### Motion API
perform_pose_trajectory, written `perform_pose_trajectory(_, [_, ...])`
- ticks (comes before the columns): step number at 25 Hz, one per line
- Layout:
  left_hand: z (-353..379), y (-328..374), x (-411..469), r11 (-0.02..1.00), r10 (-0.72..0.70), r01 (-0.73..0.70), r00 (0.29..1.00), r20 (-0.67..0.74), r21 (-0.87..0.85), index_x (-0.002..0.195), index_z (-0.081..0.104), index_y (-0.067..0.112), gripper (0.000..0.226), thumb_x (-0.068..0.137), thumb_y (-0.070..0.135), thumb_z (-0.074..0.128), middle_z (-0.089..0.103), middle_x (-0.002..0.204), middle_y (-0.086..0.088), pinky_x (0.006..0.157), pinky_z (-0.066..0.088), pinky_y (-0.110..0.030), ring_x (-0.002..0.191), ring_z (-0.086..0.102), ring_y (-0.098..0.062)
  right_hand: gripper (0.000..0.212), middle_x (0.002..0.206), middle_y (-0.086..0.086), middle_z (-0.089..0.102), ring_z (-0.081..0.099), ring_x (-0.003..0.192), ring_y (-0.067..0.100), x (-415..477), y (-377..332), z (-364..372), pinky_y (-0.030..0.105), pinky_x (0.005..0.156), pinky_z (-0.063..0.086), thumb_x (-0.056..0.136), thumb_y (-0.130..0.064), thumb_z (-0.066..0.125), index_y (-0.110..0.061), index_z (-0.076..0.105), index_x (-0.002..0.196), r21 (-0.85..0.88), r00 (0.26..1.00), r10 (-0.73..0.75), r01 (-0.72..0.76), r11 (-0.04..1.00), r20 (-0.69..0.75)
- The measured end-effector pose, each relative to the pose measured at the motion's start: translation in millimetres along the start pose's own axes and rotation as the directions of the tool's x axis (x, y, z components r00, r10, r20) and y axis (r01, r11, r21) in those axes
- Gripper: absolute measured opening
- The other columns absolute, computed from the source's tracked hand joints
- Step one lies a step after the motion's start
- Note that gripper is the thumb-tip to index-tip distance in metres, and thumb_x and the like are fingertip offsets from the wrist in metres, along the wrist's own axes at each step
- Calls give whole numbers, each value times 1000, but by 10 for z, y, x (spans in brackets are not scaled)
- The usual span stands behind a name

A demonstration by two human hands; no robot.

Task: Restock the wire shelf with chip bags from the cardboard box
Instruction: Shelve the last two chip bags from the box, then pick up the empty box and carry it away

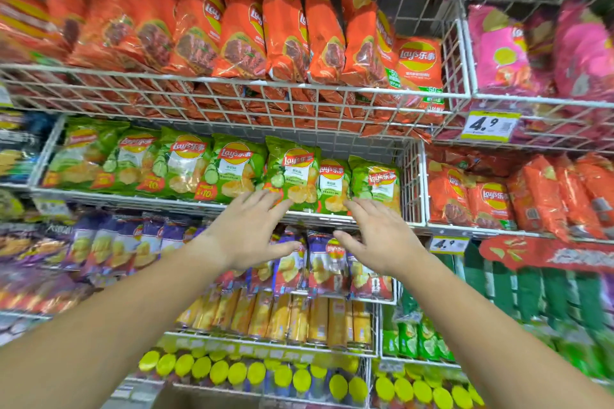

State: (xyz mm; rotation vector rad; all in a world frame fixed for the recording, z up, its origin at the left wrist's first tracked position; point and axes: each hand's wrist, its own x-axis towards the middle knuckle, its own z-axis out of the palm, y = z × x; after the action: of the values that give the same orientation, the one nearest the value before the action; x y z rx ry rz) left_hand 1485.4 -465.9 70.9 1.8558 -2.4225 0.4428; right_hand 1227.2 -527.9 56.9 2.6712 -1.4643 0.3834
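Observation:
A row of green Lay's chip bags point(292, 173) stands upright in the middle white wire shelf point(133, 201). My left hand point(247, 232) is open in front of that shelf's front rail, fingers spread, its fingertips near the bottom of a green bag. My right hand point(378, 239) is open beside it, fingers reaching toward the rightmost green bags point(375, 183). Neither hand holds anything. A brown cardboard box corner point(176, 398) shows at the bottom edge.
Orange Lay's bags point(285, 30) fill the wire basket above; pink bags point(508, 53) sit to the upper right. Purple bags point(325, 262), yellow packs point(299, 319) and yellow-lidded cans point(255, 372) fill the lower shelves. A 4.9 price tag point(490, 124) hangs at right.

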Motion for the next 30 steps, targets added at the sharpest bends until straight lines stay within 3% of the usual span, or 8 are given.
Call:
perform_pose_trajectory(3, [3, 57, -456, 999, -28, 28, 999, 24, -23, 155, 27, 20, 97, 81, 82, 16, 35, 157, -6, 119, 18, -43, 146, 27, -27, 72, 159, 3, 37, 31, 146, 23, -263, -292, 49, 38, 120, 23, 99, -62, 39, -18, 32, 155, 9, 999, -33, 33, 999, 3])
perform_pose_trajectory(8, [214, -131, -1133, 996, -81, 82, 996, 33, -45, 156, 24, 18, 96, 84, 81, 24, 36, 155, -7, 118, 24, -40, 143, 31, -25, 75, 159, 1, 35, 30, 146, 21, -556, -765, 271, 37, 118, 24, 97, -65, 33, -20, 30, 156, 41, 999, -24, 22, 999, 40])
perform_pose_trajectory(15, [958, -893, -1991, 989, -108, 124, 978, 178, -78, 156, 22, 17, 96, 83, 80, 23, 37, 154, -8, 115, 29, -42, 142, 33, -27, 73, 159, 5, 35, 31, 146, 25, -632, -1620, 1102, 39, 118, 25, 98, -62, 38, -18, 30, 156, 70, 985, 22, -34, 997, 170])
perform_pose_trajectory(19, [1620, -1484, -2433, 985, -148, 166, 948, 282, -41, 150, 39, 12, 96, 80, 78, 30, 51, 142, -13, 104, 42, -49, 131, 47, -34, 90, 156, 6, 41, 37, 142, 25, -616, -2231, 1867, 40, 114, 35, 86, -72, 16, -16, 35, 154, 94, 961, 115, -142, 985, 251])
perform_pose_trajectory(23, [2261, -1950, -2728, 986, -154, 168, 916, 371, -5, 141, 51, 10, 91, 78, 74, 38, 62, 128, -15, 92, 50, -52, 118, 58, -36, 102, 156, 8, 40, 36, 145, 27, -641, -2739, 2598, 40, 115, 33, 77, -74, 5, -15, 35, 154, 117, 909, 226, -282, 952, 350])
perform_pose_trajectory(26, [2787, -2097, -2843, 989, -131, 145, 910, 394, -7, 146, 42, 11, 87, 83, 70, 33, 55, 135, -15, 99, 45, -50, 122, 53, -36, 99, 150, 9, 47, 42, 139, 30, -718, -2927, 3134, 42, 109, 38, 78, -73, 12, -13, 39, 151, 110, 872, 311, -375, 920, 378])
perform_pose_trajectory(30, [3532, -2032, -2979, 987, -129, 160, 889, 440, -33, 140, 48, 8, 90, 78, 70, 28, 58, 125, -17, 88, 49, -52, 112, 57, -38, 74, 150, 10, 45, 42, 137, 32, -856, -2928, 3807, 44, 106, 39, 96, -61, 42, -14, 34, 153, 91, 819, 361, -443, 892, 447])
